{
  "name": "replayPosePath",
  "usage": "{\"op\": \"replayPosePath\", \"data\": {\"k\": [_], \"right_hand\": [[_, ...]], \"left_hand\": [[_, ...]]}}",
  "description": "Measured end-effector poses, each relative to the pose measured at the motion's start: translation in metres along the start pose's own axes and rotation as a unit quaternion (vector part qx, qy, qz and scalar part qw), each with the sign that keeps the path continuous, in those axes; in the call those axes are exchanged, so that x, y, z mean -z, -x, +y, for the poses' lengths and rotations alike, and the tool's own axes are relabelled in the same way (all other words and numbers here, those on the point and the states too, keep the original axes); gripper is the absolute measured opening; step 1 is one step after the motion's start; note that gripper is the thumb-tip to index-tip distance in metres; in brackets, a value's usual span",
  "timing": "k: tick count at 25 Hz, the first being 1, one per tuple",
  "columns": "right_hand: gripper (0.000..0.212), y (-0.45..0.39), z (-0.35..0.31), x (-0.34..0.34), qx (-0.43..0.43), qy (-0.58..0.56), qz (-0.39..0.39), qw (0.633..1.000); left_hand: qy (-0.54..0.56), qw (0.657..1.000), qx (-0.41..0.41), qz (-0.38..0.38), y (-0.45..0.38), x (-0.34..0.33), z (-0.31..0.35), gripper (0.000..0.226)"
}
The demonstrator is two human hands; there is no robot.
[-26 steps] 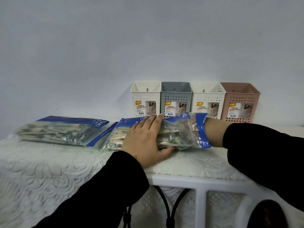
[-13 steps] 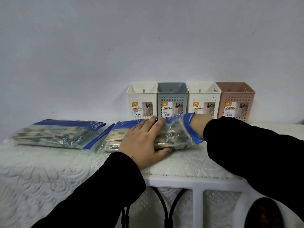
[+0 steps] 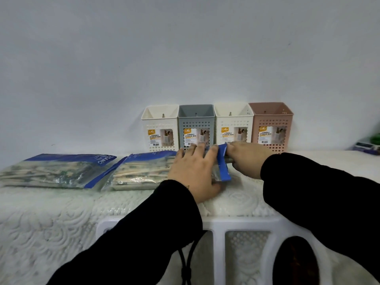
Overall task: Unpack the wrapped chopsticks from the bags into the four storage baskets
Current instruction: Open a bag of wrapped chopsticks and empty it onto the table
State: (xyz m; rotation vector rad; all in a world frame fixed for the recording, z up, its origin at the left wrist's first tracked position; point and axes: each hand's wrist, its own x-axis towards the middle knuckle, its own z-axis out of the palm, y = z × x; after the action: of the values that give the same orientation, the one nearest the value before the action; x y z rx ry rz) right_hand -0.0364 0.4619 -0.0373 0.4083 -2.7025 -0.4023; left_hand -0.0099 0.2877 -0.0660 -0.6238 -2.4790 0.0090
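Four storage baskets stand in a row against the wall: white basket (image 3: 159, 114), grey basket (image 3: 196, 112), second white basket (image 3: 233, 112), pink basket (image 3: 271, 112). Their insides look bare. A clear chopstick bag (image 3: 139, 171) with a blue mouth band (image 3: 223, 165) lies in front of them. My left hand (image 3: 193, 171) grips its open end, fingers on top and thumb at the near edge. My right hand (image 3: 246, 157) is at the bag's mouth, fingertips hidden behind the band, curled on a bundle of wrapped chopsticks (image 3: 229, 161). A second full bag (image 3: 55, 171) lies at the left.
A white lace cloth (image 3: 51, 223) covers the table. A white plastic frame (image 3: 216, 223) shows below the near edge, with a dark rounded object (image 3: 294, 262) beneath it. Some coloured items (image 3: 370, 145) sit at the far right by the wall.
My right hand, earlier wrist-deep inside the bag, has drawn back to the mouth. My left hand has slid right along the bag toward the blue band.
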Motion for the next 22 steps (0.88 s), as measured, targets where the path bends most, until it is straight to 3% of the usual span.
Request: {"op": "replayPosePath", "data": {"k": [3,11,17,22], "right_hand": [[0.035,0.016,0.030,-0.011,-0.003,-0.037,0.031,0.999],[0.050,0.039,0.095,-0.044,-0.053,-0.060,-0.012,0.997],[0.056,0.033,0.112,-0.052,-0.073,-0.002,-0.059,0.996],[0.056,0.036,0.116,-0.047,-0.151,0.035,-0.105,0.982]], "left_hand": [[-0.017,1.000,0.021,0.010,-0.003,-0.006,0.003,0.090],[-0.020,0.995,0.094,0.024,-0.002,-0.019,0.002,0.075],[-0.018,0.995,0.095,0.033,-0.002,-0.021,0.003,0.073],[-0.009,0.994,0.103,0.036,-0.001,-0.019,0.004,0.071]]}}
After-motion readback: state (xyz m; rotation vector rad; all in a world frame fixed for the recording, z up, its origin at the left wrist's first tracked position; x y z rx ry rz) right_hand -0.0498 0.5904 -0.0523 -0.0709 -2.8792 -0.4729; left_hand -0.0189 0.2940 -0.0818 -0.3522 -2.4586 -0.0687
